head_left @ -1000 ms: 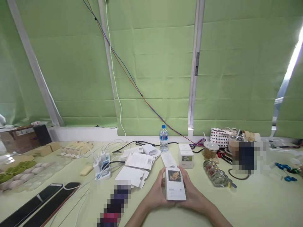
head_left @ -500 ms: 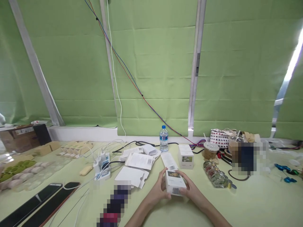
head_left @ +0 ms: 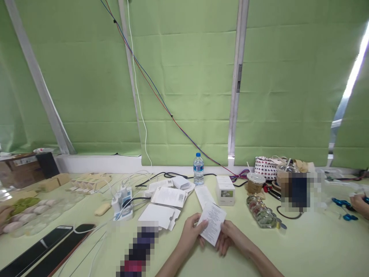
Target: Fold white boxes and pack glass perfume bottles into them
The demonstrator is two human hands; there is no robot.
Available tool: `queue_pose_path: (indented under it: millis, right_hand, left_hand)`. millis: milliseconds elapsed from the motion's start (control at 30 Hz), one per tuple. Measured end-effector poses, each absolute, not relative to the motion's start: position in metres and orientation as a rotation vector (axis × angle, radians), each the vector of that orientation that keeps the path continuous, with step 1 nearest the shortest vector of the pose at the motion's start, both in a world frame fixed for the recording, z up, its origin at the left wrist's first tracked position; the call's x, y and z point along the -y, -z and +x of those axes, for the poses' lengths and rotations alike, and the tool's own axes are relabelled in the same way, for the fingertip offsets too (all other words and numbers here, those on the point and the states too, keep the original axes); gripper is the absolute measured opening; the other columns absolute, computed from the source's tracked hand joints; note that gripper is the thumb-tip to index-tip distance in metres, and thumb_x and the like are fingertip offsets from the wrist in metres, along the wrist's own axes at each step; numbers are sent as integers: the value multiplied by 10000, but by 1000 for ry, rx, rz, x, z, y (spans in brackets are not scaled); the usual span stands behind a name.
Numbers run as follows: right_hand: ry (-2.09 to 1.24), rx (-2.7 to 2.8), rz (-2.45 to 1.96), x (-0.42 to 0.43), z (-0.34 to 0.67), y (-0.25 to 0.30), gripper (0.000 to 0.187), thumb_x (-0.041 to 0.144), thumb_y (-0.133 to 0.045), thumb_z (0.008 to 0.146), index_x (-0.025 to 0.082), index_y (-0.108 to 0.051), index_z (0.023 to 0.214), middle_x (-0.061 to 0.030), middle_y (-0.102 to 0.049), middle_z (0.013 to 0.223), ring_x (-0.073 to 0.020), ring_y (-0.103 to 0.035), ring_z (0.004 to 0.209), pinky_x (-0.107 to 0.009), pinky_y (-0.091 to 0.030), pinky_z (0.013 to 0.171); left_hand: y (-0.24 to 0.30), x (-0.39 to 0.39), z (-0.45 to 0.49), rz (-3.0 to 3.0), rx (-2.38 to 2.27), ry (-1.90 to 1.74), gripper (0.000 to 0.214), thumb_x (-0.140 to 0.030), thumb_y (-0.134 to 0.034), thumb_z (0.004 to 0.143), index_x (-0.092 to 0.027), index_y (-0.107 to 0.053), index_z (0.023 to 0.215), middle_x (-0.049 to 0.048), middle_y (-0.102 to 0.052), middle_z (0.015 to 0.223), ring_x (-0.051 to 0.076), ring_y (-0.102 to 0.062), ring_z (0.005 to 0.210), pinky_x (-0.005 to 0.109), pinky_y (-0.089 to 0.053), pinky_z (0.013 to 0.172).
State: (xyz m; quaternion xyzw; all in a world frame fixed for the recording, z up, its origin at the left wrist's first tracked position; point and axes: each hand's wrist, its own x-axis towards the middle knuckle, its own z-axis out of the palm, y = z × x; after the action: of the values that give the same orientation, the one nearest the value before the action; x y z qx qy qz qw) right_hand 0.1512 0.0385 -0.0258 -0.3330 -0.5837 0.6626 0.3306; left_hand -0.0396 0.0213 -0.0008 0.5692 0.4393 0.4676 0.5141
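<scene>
A small white carton (head_left: pixel 212 223) is held low over the table, tilted, with a side full of fine grey print facing me. My left hand (head_left: pixel 190 231) grips its left edge, thumb on the printed face. On the other edge is my right hand (head_left: pixel 233 235), thumb in front and fingers curled behind. Whether the carton is still full-shaped or pressed flat cannot be told from this angle. Just beyond it lies a white flat piece of card (head_left: pixel 204 195), partly covered by the carton. A white box with a small picture (head_left: pixel 225 191) stands behind, to the right.
Flattened white cartons (head_left: pixel 157 215) lie to the left, near a power strip (head_left: pixel 127 209) with cables. A water bottle (head_left: pixel 198 169) stands behind. At right are clear jars of coins or discs (head_left: pixel 261 211) and drink cups (head_left: pixel 256 182). Other people's hands (head_left: pixel 359 204) show at both edges.
Both hands have turned the carton, so the picture and barcode sides have given way to the text side. Other people's hands have come in at the left and right edges.
</scene>
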Motion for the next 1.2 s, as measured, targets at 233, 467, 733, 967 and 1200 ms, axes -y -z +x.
queue_pose_path:
  millis: [233,467,733,967,1200]
  right_hand:
    - [-1415,1582,-966,-41,143,29,412,465,-733,690,118,-628,886,38,-594,536,-55,-422,358,-174,-342,353]
    - [-889,1693,-975,-30,152,12,192,272,-632,774,187,-654,945,-12,-680,722,-177,-614,624,-253,-496,578]
    - [-301,1931,-935,-35,162,18,376,215,-468,859,236,-627,1199,-95,-691,893,-241,-653,770,-350,-541,671]
    - [-876,1698,-840,-46,164,17,472,388,-324,971,255,-370,1421,-74,-699,1075,-210,-679,910,-350,-552,809]
    - [-844,1851,-803,-44,164,18,433,349,-528,896,279,-541,1323,-81,-614,1279,-236,-587,1123,-340,-524,888]
  left_hand:
    - [2,-22,-37,1287,-971,-1132,468,-514,-717,722,-95,-647,918,121,-720,841,161,-668,522,207,-499,395]
    - [-4,-20,-45,982,-683,-1025,563,-594,-635,769,-206,-557,1169,129,-649,1194,241,-722,847,403,-555,827]
    - [-6,-15,-43,975,-742,-1015,492,-358,-746,750,-121,-594,1153,169,-730,1028,296,-706,928,343,-566,711]
    - [-21,-13,-44,1302,-879,-1179,411,-282,-817,650,-178,-641,1006,121,-709,1064,282,-687,937,341,-541,772]
    - [-10,-26,-50,1436,-859,-1268,373,-143,-741,653,-175,-658,1016,103,-719,1081,291,-655,1020,380,-505,904]
